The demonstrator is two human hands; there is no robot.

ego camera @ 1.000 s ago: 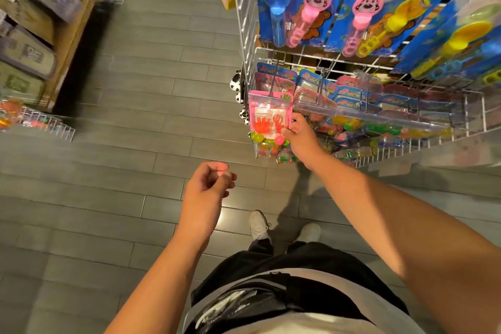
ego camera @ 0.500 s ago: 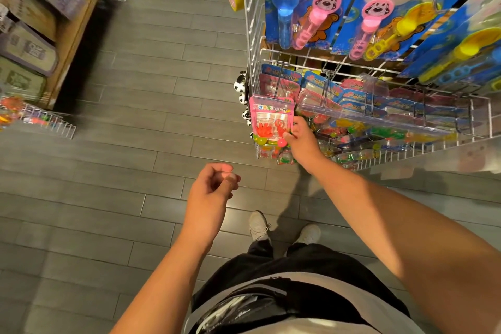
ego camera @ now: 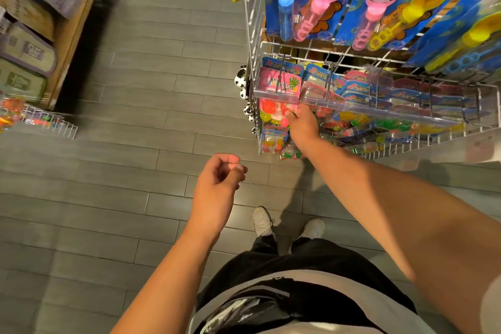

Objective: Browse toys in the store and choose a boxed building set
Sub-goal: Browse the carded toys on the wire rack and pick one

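Note:
A white wire rack (ego camera: 250,35) on the right carries hanging toy packs. My right hand (ego camera: 302,123) reaches into its lower row and pinches the bottom corner of a pink blister pack (ego camera: 279,95) with a green hand print and coloured sticky toys inside. The pack hangs on a hook behind a clear plastic rail (ego camera: 352,110). My left hand (ego camera: 217,190) hovers over the floor below the rack, fingers loosely curled, holding nothing. No boxed building set shows in this view.
Blue cards with bubble wands (ego camera: 322,8) hang on the rack's upper row. Small panda figures (ego camera: 242,89) hang at the rack's left edge. A wooden shelf with boxed goods (ego camera: 29,30) and a wire basket (ego camera: 40,119) stand at the left across the grey tiled aisle (ego camera: 151,89).
My right hand has shifted slightly right along the pink pack's lower edge and the pack has swung back under the rail. My left hand stays put.

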